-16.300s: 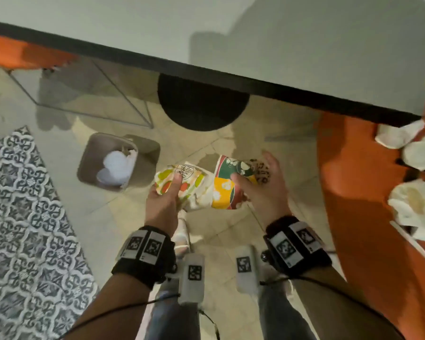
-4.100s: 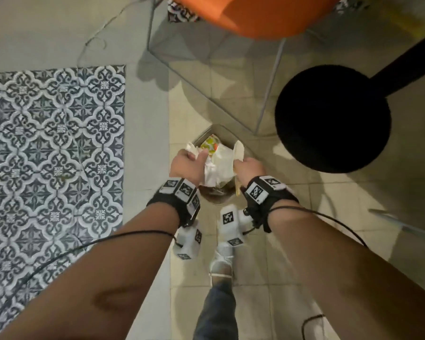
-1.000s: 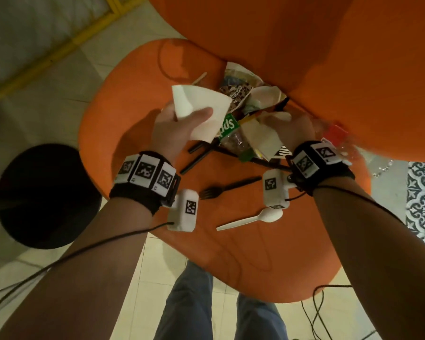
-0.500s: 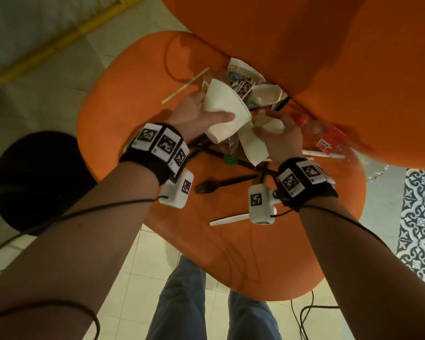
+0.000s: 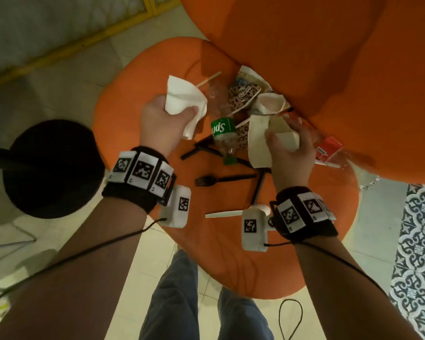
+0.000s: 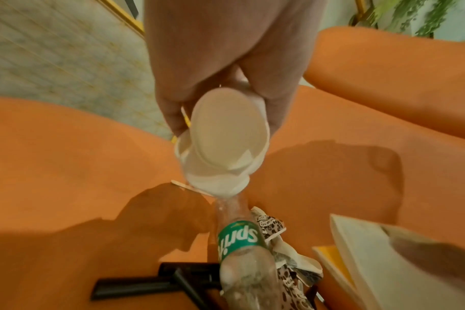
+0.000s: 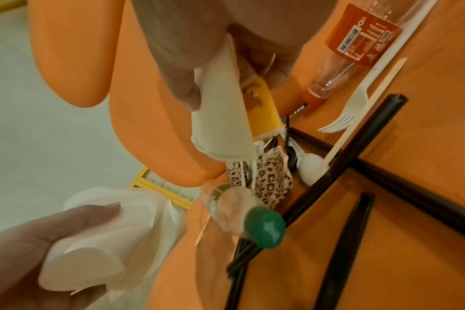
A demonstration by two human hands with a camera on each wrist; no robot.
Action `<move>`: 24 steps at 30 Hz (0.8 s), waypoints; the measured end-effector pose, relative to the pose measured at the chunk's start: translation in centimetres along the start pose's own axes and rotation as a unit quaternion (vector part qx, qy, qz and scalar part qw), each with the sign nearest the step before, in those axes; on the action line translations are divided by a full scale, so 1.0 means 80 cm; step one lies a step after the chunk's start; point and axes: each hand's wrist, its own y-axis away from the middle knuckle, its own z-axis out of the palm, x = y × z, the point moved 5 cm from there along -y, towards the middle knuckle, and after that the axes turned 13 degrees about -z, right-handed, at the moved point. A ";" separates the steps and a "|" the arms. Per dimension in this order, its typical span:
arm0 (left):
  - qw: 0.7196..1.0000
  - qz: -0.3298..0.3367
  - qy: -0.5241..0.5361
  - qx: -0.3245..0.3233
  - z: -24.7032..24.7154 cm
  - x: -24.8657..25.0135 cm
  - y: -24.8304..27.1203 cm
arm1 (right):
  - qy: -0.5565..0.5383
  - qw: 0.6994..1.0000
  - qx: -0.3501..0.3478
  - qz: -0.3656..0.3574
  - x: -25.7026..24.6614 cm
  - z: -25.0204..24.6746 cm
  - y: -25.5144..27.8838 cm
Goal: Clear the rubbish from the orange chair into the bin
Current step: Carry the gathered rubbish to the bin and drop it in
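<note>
Rubbish lies at the back of the orange chair seat point(image 5: 138, 111). My left hand point(image 5: 163, 122) grips crushed white paper cups point(image 5: 184, 99) point(image 6: 223, 151) above the seat's left part. My right hand point(image 5: 288, 146) grips a flattened white paper cup point(image 5: 260, 141) point(image 7: 220, 123) over the pile. Between the hands lies a clear Sprite bottle point(image 5: 222, 133) point(image 6: 242, 251) with a green cap point(image 7: 264, 227). A leopard-print wrapper point(image 5: 243, 93) point(image 7: 268, 178) and another crumpled white cup point(image 5: 270, 104) lie behind it. The bin is out of view.
Black straws point(image 5: 199, 149), a black fork point(image 5: 221, 179), a white plastic utensil point(image 5: 225, 214), a wooden stick point(image 5: 209, 79) and a red-labelled clear bottle point(image 5: 329, 148) point(image 7: 356, 46) also lie on the seat. A white fork point(image 7: 342, 117) lies by the red-labelled bottle. A black round base point(image 5: 52, 168) stands left; patterned rug point(image 5: 420, 241) right.
My left hand has pulled its cups back to the left, away from the pile. My right hand has lifted its flattened cup slightly and still holds it.
</note>
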 end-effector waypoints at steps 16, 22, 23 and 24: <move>0.917 -0.206 0.252 0.230 -0.246 -0.309 0.199 | -0.037 0.918 -0.390 -0.061 -0.034 0.193 0.313; 0.830 -0.298 0.335 0.332 -0.411 -0.486 0.243 | 0.002 0.846 -0.533 -0.016 -0.008 0.331 0.512; 0.818 -0.311 0.339 0.345 -0.442 -0.516 0.247 | 0.006 0.833 -0.553 -0.007 -0.004 0.356 0.548; 0.806 -0.325 0.343 0.356 -0.472 -0.546 0.251 | 0.014 0.821 -0.570 -0.004 0.000 0.380 0.585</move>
